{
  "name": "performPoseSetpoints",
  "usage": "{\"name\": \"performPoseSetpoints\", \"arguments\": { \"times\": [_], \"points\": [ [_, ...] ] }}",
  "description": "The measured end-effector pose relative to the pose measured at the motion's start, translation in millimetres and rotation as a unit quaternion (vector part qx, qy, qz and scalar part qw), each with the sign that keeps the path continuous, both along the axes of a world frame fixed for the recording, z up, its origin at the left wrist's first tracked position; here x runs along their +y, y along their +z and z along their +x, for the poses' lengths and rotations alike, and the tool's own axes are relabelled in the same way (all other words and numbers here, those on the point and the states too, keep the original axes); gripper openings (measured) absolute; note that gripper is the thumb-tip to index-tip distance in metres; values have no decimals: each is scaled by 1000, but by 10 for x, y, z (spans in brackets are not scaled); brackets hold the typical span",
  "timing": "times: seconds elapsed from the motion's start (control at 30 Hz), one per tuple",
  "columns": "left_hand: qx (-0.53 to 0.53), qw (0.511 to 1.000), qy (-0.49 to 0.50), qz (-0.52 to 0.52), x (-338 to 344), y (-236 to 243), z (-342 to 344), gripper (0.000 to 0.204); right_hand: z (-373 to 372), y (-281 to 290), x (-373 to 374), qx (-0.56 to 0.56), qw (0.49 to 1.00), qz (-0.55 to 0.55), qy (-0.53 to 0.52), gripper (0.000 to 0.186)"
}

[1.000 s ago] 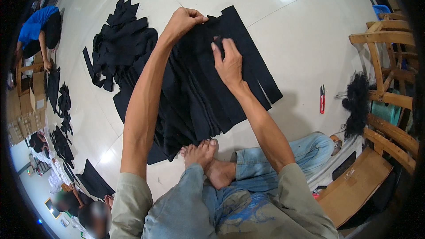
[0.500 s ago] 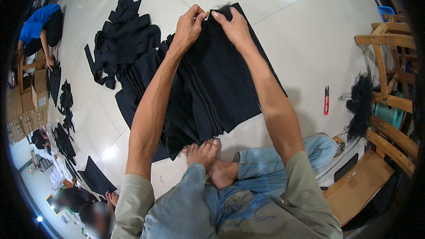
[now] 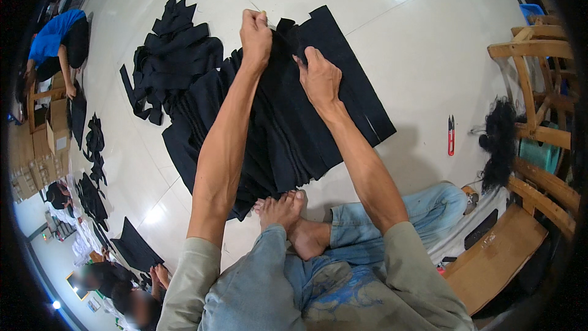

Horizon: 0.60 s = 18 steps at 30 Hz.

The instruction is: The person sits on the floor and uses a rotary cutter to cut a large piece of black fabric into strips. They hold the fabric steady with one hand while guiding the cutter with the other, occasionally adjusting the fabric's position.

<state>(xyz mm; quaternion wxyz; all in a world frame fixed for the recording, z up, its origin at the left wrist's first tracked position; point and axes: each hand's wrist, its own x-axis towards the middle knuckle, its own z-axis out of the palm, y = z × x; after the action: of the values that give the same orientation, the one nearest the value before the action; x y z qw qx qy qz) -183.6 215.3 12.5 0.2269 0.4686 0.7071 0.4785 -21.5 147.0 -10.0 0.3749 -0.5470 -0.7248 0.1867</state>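
Observation:
Black fabric pieces (image 3: 306, 129) lie overlapped in a fanned stack on the floor in front of my feet. At the far edge of this stack, my left hand (image 3: 256, 38) is closed, thumb uppermost, with dark cloth running up to it. My right hand (image 3: 320, 76) is closed too, nearer to me and over the rightmost pieces, pinching a fold of black fabric. Between the two hands the cloth looks lifted and bunched. What exactly lies inside my left fingers is hidden.
Cut black strips (image 3: 177, 55) are heaped at the far left. Red-handled thread snips (image 3: 451, 136) lie on the floor at right, near a tangle of black thread (image 3: 499, 141) and a wooden frame (image 3: 536, 86). Cardboard (image 3: 496, 260) rests at lower right. Other people work along the left.
My right hand has drawn back toward me from the far edge and closed. My left hand has shifted slightly and turned, thumb up. The rightmost fabric pieces now lie more spread apart.

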Motion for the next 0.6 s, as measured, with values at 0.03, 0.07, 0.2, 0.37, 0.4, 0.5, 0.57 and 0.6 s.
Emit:
{"name": "performPoseSetpoints", "arguments": {
  "times": [0.03,0.07,0.2,0.37,0.4,0.5,0.57,0.6],
  "points": [
    [-8,1000,4,-9,31,66,-16,21,11,14,1,-10,1000,-16,5,26],
    [-23,1000,-20,-6,45,76,1,22,19,29,2,-20,999,-32,11,25],
    [-81,991,-109,5,72,164,13,25,41,169,-11,36,998,-42,-10,25],
    [-106,978,-181,-14,43,369,63,27,19,258,297,239,970,35,13,37],
    [-93,979,-179,4,50,352,60,27,12,298,389,238,971,-15,37,38],
    [-77,979,-183,40,102,286,84,27,-11,348,704,222,966,-104,82,38],
    [-89,977,-189,39,105,280,60,27,1,464,825,150,972,-141,114,35],
    [-100,977,-188,26,106,276,50,28,7,507,870,114,972,-159,130,34]
  ]
}}
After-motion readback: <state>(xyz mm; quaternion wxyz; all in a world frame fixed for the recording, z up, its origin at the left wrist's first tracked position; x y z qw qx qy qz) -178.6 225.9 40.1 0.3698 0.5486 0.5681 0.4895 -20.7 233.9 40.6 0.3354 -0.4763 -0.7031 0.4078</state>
